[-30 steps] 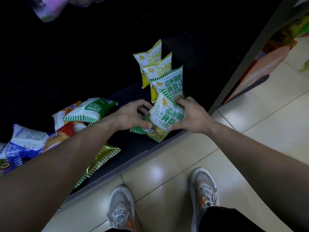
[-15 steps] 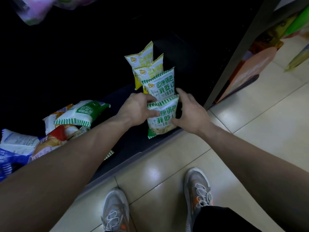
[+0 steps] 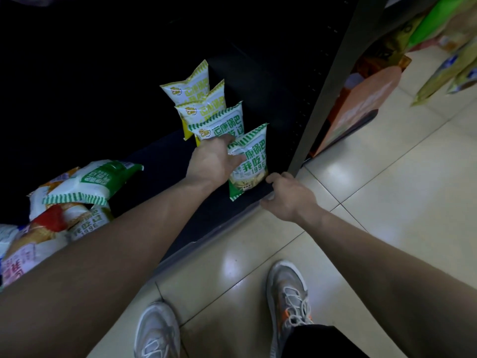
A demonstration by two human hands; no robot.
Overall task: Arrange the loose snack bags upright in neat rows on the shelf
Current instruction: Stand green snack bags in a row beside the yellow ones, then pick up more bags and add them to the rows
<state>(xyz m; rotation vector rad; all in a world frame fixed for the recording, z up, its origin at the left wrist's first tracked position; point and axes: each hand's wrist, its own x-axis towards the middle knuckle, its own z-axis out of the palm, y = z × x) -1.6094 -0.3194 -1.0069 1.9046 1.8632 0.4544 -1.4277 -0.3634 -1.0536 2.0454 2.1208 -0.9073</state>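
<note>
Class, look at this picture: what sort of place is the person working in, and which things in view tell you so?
Most likely a small shop or supermarket aisle. Identical snack bags stand in a row on a low dark shelf, more packaged goods hang on the neighbouring rack, and the floor is glossy tile.

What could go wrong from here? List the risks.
1. The front green bag stands tilted at the shelf edge. The left hand is on its top; once released, it may tip forward onto the floor.
2. The four standing bags lean on one another, so a nudge could topple the row.
3. The pile lies beside the left forearm; pulling back could drag bags off.
</note>
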